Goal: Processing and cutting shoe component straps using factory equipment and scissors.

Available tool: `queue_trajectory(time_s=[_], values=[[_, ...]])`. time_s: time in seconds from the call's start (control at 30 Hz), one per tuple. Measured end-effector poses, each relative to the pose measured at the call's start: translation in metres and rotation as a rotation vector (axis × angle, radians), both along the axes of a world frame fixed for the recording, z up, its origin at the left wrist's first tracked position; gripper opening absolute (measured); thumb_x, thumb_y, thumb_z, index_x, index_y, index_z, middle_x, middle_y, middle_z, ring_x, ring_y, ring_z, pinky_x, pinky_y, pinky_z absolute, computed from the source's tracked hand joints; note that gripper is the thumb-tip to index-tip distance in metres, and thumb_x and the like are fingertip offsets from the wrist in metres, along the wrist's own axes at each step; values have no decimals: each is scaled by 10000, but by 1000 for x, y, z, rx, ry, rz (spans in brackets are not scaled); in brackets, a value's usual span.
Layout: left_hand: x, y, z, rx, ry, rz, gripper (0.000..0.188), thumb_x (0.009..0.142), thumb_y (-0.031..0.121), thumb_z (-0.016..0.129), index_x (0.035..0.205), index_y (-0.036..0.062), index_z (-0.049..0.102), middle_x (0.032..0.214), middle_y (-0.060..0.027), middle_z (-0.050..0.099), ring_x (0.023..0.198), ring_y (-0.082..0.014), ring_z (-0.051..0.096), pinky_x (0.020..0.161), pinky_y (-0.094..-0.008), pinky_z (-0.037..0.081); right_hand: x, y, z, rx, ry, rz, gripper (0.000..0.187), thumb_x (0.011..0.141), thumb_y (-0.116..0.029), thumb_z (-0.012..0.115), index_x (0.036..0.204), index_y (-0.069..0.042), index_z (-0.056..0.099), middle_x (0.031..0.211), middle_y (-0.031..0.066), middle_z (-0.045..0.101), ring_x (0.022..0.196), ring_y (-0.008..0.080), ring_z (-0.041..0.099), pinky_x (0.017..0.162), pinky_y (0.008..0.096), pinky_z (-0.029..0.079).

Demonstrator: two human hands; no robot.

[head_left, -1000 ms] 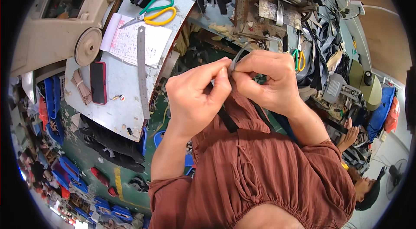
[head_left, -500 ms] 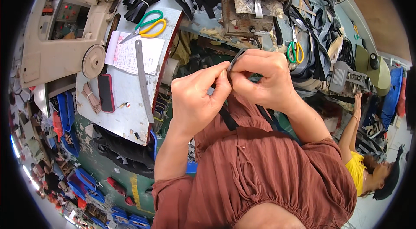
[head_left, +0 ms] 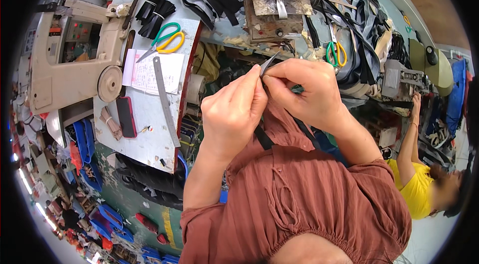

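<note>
A small dark grey strip [head_left: 270,61], pointed at its upper end, stands up between the fingertips of both hands. My left hand [head_left: 230,112] is closed, pinching the strip's lower part between thumb and forefinger. From the other side my right hand [head_left: 312,89] pinches it, its fingers curled and nearly meeting the left ones. The rest of the strip is hidden by the fingers. Black straps [head_left: 263,137] hang below the hands, in front of the red-brown clothing.
A white table at left bears scissors [head_left: 168,37], a notepad [head_left: 144,80], a steel ruler [head_left: 163,95] and a phone [head_left: 126,117]. Beyond it stands a sewing machine [head_left: 75,79]. A roller machine [head_left: 277,7] is ahead. At right, a person in yellow [head_left: 416,184] reaches toward another machine.
The strip now sticks up as a point above my fingertips; before, it lay bent over the right fingers. My right fingers have shifted slightly. The view has turned a little.
</note>
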State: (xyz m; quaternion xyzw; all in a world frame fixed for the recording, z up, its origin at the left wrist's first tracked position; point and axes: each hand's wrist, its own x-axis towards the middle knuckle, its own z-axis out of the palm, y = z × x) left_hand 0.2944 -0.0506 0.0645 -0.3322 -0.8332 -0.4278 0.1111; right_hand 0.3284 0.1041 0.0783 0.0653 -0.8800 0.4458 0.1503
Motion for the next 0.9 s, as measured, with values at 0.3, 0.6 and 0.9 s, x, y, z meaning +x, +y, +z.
queue_trajectory(time_s=[0.3,0.6,0.9], values=[[9,7,3,50,-104,-14,192,779,28,648,969,-1,657,681,-111,630,521,-199,594,472,-275,447,5,8,1,22,43,18,75,663,-31,653,706,-24,592,603,77,564,490,228,561,450,310,453],[2,1,12,-49,-126,-160,116,785,28,622,883,-35,631,691,-132,623,571,-238,614,505,-299,475,10,10,-2,251,156,99,112,683,-17,625,750,-38,538,625,72,499,542,253,536,478,339,443],[7,7,4,217,-504,-45,100,786,19,611,867,-38,630,644,-68,618,563,-104,582,517,-238,459,12,10,-7,-6,109,16,109,650,26,607,720,-29,542,623,69,525,506,217,541,458,305,440]])
